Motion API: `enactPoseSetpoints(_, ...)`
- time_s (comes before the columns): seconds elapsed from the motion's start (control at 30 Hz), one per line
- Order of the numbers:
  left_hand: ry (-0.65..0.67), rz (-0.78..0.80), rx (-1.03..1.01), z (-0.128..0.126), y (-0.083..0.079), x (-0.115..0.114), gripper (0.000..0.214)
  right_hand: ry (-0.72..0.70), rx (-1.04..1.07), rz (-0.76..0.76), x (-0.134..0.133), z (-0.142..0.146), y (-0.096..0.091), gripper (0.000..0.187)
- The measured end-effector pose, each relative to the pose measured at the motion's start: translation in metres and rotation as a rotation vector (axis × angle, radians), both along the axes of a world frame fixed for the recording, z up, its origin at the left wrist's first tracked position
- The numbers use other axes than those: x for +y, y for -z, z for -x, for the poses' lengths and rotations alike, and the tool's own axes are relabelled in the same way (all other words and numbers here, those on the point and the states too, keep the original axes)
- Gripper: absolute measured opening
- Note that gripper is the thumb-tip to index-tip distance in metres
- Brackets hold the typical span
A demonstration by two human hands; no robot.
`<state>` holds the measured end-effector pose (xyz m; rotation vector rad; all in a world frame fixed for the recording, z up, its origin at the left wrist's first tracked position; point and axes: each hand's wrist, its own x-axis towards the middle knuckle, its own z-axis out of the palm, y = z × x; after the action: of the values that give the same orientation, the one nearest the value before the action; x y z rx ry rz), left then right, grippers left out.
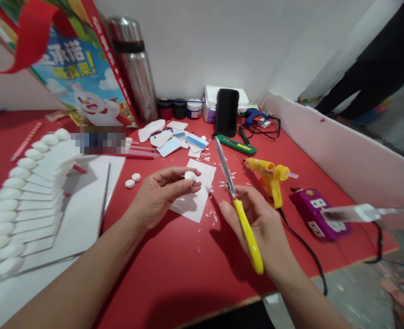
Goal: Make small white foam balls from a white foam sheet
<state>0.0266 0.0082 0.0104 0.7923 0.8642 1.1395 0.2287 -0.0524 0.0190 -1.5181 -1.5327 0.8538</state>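
Observation:
Between the fingertips of my left hand [165,192] is a small white rounded piece [190,175], held above a white sheet of paper [202,201]. Yellow-handled scissors [244,228] are in my right hand [261,219], blades pointing up and away; the blades look closed together. Two more small white round pieces [133,180] lie on the red table left of my left hand. White shavings [212,214] are scattered around the paper. On the left stands a curved white model [40,201] of stepped strips, edged with a row of white round pieces.
A yellow glue gun [266,176] with a black cord lies at right, beside a purple box [320,212]. Behind are a green cutter [236,144], a phone [227,112], paint jars [179,108], card scraps [177,139], a steel flask [135,68] and a printed bag [85,77].

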Motion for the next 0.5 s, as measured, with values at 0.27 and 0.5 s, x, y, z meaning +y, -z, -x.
enactPoseSetpoints(0.27, 0.052, 0.039, -0.040, 0.003, -0.001, 0.002, 0.022, 0.011, 0.009, -0.018, 0.000, -0.007, -0.003, 0.029)
enactPoseSetpoints(0.5, 0.071, 0.095, -0.127, 0.003, -0.001, 0.002, 0.017, -0.185, -0.092, 0.010, -0.003, -0.014, -0.019, 0.054)
